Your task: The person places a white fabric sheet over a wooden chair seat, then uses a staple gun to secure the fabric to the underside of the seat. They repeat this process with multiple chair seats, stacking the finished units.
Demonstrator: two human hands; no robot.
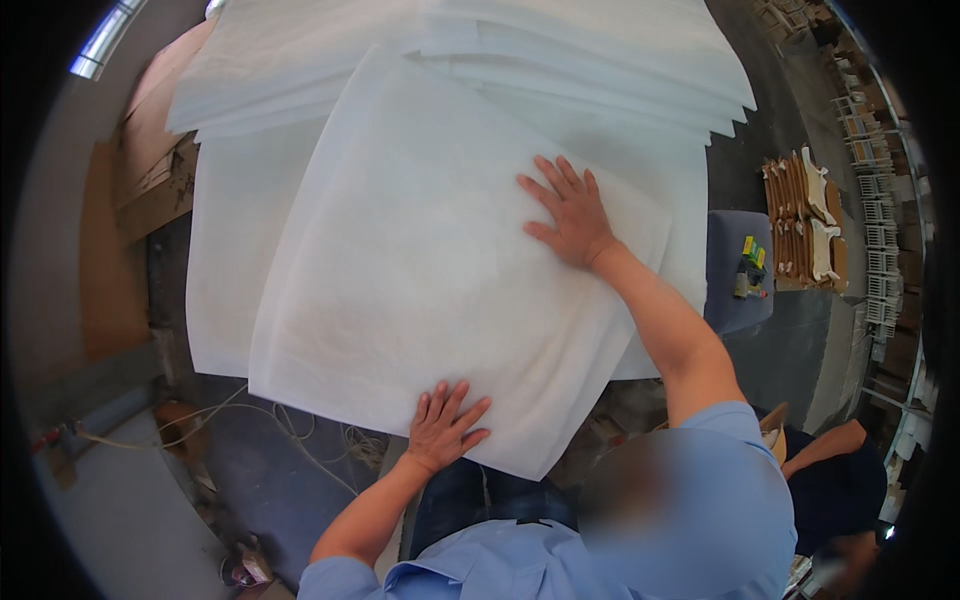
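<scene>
A large white soft sheet (400,230), apparently layered, lies askew over more white sheeting (235,230) on a work surface. My left hand (440,425) rests flat on its near edge, fingers spread. Further up and to the right, my right hand (570,215) presses on the same sheet with its fingers apart. Soft creases run between the two hands toward the sheet's near right corner. Neither hand grips anything. Behind, a thick pile of white sheets (590,70) is stacked in uneven layers.
A blue-grey padded seat (735,290) at the right carries small items, including a green and yellow box (753,252). Stacked brown pieces (790,220) stand beyond it. Loose cord (300,440) hangs near the floor at left. Another person's arm (825,447) shows at lower right.
</scene>
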